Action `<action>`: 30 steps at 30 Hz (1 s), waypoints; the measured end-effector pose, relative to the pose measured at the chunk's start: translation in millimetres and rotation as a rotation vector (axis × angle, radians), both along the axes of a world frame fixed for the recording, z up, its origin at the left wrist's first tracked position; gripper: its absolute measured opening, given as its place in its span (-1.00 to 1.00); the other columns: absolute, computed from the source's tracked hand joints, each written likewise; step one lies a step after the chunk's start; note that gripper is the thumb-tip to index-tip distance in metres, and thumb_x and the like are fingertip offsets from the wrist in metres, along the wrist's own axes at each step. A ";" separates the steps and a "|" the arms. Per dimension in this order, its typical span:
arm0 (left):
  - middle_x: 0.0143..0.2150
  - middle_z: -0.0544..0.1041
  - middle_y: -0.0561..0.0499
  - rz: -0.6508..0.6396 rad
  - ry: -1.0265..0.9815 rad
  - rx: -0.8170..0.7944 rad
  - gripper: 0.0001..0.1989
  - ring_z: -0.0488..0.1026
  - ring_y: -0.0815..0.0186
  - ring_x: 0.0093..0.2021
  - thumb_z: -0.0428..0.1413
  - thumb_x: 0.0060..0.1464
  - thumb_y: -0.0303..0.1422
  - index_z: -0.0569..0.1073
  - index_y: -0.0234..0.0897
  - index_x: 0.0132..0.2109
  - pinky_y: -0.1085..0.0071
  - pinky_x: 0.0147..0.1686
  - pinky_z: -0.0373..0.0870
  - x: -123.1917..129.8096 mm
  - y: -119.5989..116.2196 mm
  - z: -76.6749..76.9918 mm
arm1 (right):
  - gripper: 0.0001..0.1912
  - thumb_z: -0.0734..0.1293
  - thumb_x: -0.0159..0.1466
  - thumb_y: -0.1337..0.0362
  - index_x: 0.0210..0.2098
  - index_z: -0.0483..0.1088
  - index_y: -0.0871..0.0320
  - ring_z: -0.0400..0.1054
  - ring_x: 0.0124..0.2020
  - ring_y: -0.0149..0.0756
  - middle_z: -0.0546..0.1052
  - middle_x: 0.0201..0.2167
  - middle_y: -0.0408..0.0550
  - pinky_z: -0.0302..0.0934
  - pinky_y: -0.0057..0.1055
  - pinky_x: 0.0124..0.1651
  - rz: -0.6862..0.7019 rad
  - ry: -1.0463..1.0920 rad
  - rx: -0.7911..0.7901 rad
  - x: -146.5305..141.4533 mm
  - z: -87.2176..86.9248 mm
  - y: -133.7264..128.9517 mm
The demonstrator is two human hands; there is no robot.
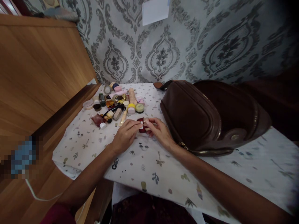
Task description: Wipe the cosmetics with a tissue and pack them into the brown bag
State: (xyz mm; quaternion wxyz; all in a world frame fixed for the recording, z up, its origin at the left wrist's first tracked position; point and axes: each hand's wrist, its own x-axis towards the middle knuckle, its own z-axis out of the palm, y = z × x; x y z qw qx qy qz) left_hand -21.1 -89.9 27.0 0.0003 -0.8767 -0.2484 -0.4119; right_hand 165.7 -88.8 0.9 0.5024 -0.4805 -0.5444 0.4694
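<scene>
Both hands are meeting over the table, gripping one small red item [141, 120] between them. The left hand [126, 134] is closing its fingers on the near left side of it, and the right hand [159, 130] is pinching it from the right with thumb and fingers. Something white is showing on it by the left fingertips; I cannot tell what. The item is sitting low, close to the cloth [144, 165], and whether it is touching I cannot tell from here.

Just beyond the left hand, a cream tube [123, 116] is lying on the near edge of a crowded cluster. A red bottle [97, 119] is lying to its left, its white cap pointing toward the person. Behind the tube, a yellow-lidded jar [131, 109] is standing beside a green jar [140, 108], and a peach tube [132, 95] is lying behind these two. A dark green bottle [102, 99] is resting farther left among the rest.

To the right, a big brown bag [187, 115] is filling much of the table, the right forearm passing in front of it. A patterned wall [161, 56] is rising behind everything.
</scene>
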 end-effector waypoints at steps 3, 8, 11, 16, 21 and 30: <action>-0.08 0.56 -0.14 0.000 -0.040 -0.052 -0.75 0.45 0.22 -0.05 0.00 0.27 -0.52 0.47 -0.28 0.03 0.20 -0.06 0.46 -1.9 2.2 -1.1 | -0.39 0.32 0.21 -0.09 0.14 0.26 0.09 0.40 -0.48 -0.38 0.47 -0.23 -0.06 0.27 -0.47 -0.55 0.025 -0.024 0.023 1.7 1.8 -0.6; -0.10 0.56 -0.13 0.026 -0.092 -0.127 -0.77 0.48 0.21 -0.06 0.02 0.28 -0.47 0.49 -0.25 0.02 0.21 -0.06 0.46 -5.7 7.3 -3.0 | -0.35 0.40 0.15 0.01 0.18 0.28 0.05 0.31 -0.51 -0.44 0.46 -0.21 -0.06 0.24 -0.49 -0.56 0.097 0.003 0.032 3.0 1.4 0.4; -0.09 0.56 -0.14 0.015 -0.090 -0.102 -0.76 0.47 0.22 -0.06 0.01 0.28 -0.48 0.49 -0.25 0.02 0.21 -0.06 0.45 -4.4 6.2 -1.9 | -0.35 0.42 0.12 -0.01 0.14 0.31 0.09 0.28 -0.56 -0.46 0.46 -0.30 -0.11 0.20 -0.50 -0.59 0.077 0.041 0.017 2.5 -1.2 2.3; -0.07 0.56 -0.15 -0.017 -0.067 -0.038 -0.74 0.45 0.23 -0.06 0.00 0.27 -0.52 0.48 -0.26 0.03 0.22 -0.06 0.44 -0.6 2.3 0.9 | -0.45 0.40 0.14 -0.11 -0.03 0.37 0.11 0.28 -0.62 -0.44 0.41 -0.52 -0.22 0.13 -0.53 -0.64 0.047 0.031 -0.003 1.8 -0.9 2.2; -0.08 0.56 -0.16 -0.040 -0.047 -0.032 -0.74 0.45 0.22 -0.06 0.00 0.27 -0.53 0.48 -0.27 0.03 0.21 -0.07 0.45 -0.7 2.5 -1.7 | -0.47 0.33 0.17 -0.20 -0.14 0.38 0.12 0.29 -0.65 -0.42 0.39 -0.57 -0.22 0.12 -0.54 -0.67 0.011 -0.043 -0.025 2.2 2.5 2.1; -0.08 0.57 -0.14 0.007 -0.102 -0.196 -0.77 0.49 0.22 -0.04 0.04 0.26 -0.47 0.50 -0.26 0.01 0.22 -0.04 0.46 -4.6 7.0 -5.1 | -0.43 0.30 0.22 -0.11 0.10 0.30 0.06 0.42 -0.47 -0.36 0.48 -0.13 0.00 0.24 -0.49 -0.60 -0.001 -0.010 -0.028 3.0 4.9 2.8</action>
